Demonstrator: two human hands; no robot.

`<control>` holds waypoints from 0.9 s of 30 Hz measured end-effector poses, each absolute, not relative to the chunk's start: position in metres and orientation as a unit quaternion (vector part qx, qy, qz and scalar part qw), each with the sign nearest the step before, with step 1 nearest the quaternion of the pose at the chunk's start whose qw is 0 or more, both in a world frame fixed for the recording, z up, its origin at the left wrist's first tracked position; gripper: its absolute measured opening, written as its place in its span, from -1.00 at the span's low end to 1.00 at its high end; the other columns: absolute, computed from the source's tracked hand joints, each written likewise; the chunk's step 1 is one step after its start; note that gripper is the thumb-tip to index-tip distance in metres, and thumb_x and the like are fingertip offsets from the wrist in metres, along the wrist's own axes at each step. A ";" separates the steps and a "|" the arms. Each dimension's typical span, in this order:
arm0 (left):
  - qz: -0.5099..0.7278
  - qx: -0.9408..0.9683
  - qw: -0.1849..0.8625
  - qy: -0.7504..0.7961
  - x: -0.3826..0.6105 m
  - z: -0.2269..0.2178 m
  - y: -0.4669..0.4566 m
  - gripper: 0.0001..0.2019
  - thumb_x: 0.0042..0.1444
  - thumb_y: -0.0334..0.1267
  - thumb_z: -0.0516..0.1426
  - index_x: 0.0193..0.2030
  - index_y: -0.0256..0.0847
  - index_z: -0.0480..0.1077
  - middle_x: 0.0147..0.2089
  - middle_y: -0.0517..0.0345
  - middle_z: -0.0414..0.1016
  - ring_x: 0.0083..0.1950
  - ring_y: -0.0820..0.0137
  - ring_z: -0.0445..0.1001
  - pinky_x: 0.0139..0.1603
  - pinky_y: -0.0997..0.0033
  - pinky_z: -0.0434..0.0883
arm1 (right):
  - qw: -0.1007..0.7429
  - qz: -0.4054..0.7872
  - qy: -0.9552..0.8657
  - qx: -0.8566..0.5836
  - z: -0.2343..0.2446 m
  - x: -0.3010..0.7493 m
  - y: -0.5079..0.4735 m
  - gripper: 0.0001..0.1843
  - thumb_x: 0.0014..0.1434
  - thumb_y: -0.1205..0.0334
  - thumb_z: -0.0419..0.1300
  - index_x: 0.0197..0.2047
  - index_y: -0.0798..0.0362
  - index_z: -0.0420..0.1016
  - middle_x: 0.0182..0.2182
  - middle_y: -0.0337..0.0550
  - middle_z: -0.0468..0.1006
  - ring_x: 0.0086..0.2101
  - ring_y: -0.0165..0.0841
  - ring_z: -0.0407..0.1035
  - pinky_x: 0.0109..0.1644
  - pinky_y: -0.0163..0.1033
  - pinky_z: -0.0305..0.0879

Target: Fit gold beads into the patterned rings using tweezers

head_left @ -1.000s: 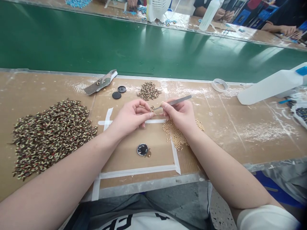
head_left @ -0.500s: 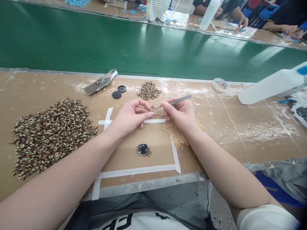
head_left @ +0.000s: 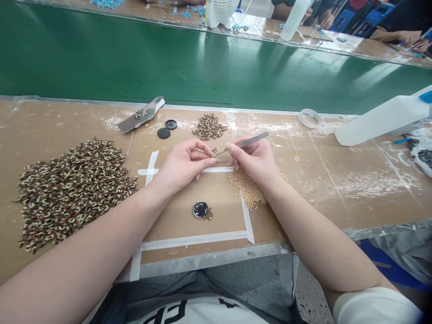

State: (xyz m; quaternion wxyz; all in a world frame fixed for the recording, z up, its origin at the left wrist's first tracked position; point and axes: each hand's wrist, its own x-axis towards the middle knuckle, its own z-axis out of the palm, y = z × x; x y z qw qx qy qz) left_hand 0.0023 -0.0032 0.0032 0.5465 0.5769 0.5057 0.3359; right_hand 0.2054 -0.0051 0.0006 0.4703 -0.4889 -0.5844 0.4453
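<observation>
My left hand [head_left: 184, 164] is curled into a pinch over the taped square, holding a tiny patterned piece [head_left: 213, 151] at its fingertips. My right hand [head_left: 256, 158] grips metal tweezers [head_left: 243, 143], whose tips meet that piece between the two hands. Under my right wrist lies a heap of small beige beads [head_left: 248, 188]. A small black dish of dark liquid [head_left: 201, 209] sits just in front of my hands.
A large heap of brown, cream and red pieces [head_left: 72, 189] lies at the left, a smaller heap [head_left: 209, 126] behind my hands. Two black caps [head_left: 167, 128], a metal scraper [head_left: 141, 114], a tape ring [head_left: 309, 118] and a white bottle [head_left: 381, 120] lie near the green conveyor belt [head_left: 202, 63]. Other people's hands work beyond it.
</observation>
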 end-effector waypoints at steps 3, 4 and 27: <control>0.332 0.578 0.542 0.511 0.003 0.003 -0.004 -0.70 0.04 -0.07 0.35 -0.24 -0.15 0.38 -0.38 0.18 0.62 -0.61 0.58 0.26 -0.60 0.55 0.23 | 0.471 0.444 -0.585 -0.489 0.002 0.205 -0.006 -0.63 0.12 -0.12 0.42 -0.38 0.03 0.55 -0.66 -0.35 0.40 -0.61 -0.44 0.36 -0.45 -0.25 0.44; 0.330 0.579 0.541 0.512 0.003 0.004 -0.004 -0.70 0.04 -0.07 0.35 -0.24 -0.15 0.38 -0.38 0.18 0.62 -0.62 0.58 0.26 -0.60 0.55 0.23 | 0.472 0.444 -0.585 -0.488 0.003 0.204 -0.006 -0.63 0.12 -0.11 0.42 -0.38 0.04 0.55 -0.66 -0.35 0.41 -0.61 -0.44 0.36 -0.46 -0.25 0.44; 0.310 0.599 0.537 0.506 0.001 0.003 -0.005 -0.72 0.05 -0.08 0.34 -0.22 -0.12 0.38 -0.36 0.17 0.65 -0.60 0.56 0.26 -0.61 0.55 0.14 | 0.429 0.486 -0.610 -0.456 0.002 0.214 0.000 -0.63 0.11 -0.11 0.44 -0.35 0.03 0.54 -0.67 -0.33 0.43 -0.63 -0.44 0.34 -0.53 -0.26 0.33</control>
